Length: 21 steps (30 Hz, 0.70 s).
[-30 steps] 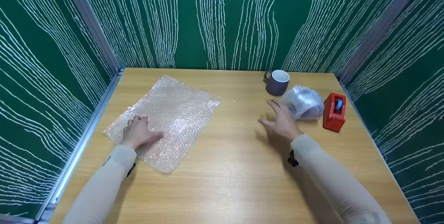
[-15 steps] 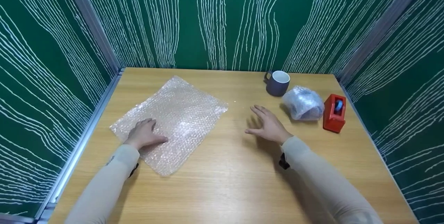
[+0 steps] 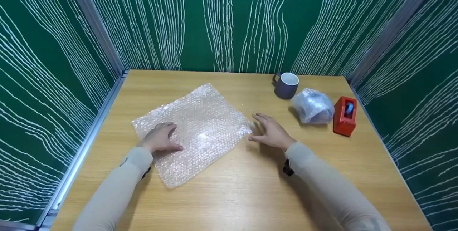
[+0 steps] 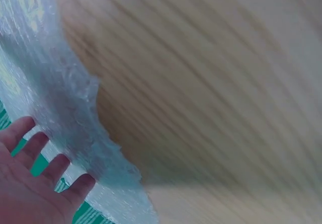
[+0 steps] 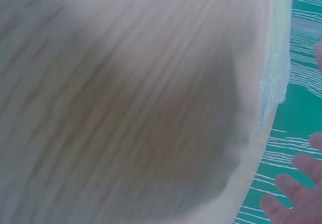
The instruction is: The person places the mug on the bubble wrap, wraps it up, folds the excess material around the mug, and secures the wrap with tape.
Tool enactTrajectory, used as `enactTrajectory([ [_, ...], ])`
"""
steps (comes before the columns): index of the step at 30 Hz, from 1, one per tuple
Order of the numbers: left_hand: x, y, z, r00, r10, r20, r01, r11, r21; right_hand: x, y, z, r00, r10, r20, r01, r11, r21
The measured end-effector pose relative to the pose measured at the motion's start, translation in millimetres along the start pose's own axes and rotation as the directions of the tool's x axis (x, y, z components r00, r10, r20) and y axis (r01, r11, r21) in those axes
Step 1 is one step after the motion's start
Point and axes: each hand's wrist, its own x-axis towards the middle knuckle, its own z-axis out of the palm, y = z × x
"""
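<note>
In the head view, a sheet of bubble wrap (image 3: 205, 116) lies flat and askew on the desk (image 3: 229, 202), and a person's left hand (image 3: 161, 138) is over the sheet's left part, fingers extended and thumb held apart. The right hand (image 3: 272, 133) is just beside the sheet's right corner, which points into the gap between its thumb and extended fingers; whether it touches the corner cannot be told. To the right of the sheet and farther back stands a dark mug (image 3: 286, 87), handle toward the sheet; also right of the sheet are a bubble-wrapped bundle (image 3: 313, 106) and, farthest from it, a red tape dispenser (image 3: 345, 120). In the left wrist view, the left hand's fingers spread over the sheet, gripping nothing. In the right wrist view, the right hand's fingers are parted and near the sheet's edge, holding nothing.
</note>
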Motion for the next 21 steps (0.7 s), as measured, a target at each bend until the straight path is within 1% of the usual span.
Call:
enactTrajectory([
  [6, 3.9, 12.2, 1.6, 0.995, 0.092, 0.025, -0.093, 0.995, 0.040, 1, -1, 8.2, 0.997, -0.069, 0.046, 0.071, 0.997, -0.023],
  [9, 5.7, 15.8, 2.6, 0.993, 0.106, 0.051, -0.108, 0.993, 0.048, 4, -1, 13.8, 0.992, -0.101, 0.080, 0.104, 0.994, -0.044],
  [13, 10.3, 20.0, 4.9, 0.989, 0.129, 0.074, -0.133, 0.990, 0.047, 7, 0, 19.4, 0.986, -0.115, 0.121, 0.122, 0.991, -0.058],
  [17, 15.1, 25.1, 7.6, 0.982, 0.170, 0.085, -0.175, 0.983, 0.054, 7, -1, 22.3, 0.980, -0.122, 0.155, 0.131, 0.990, -0.053],
  [21, 18.6, 28.4, 11.3, 0.976, 0.188, 0.112, -0.195, 0.979, 0.059, 7, 0, 25.0, 0.971, -0.162, 0.176, 0.176, 0.982, -0.068],
])
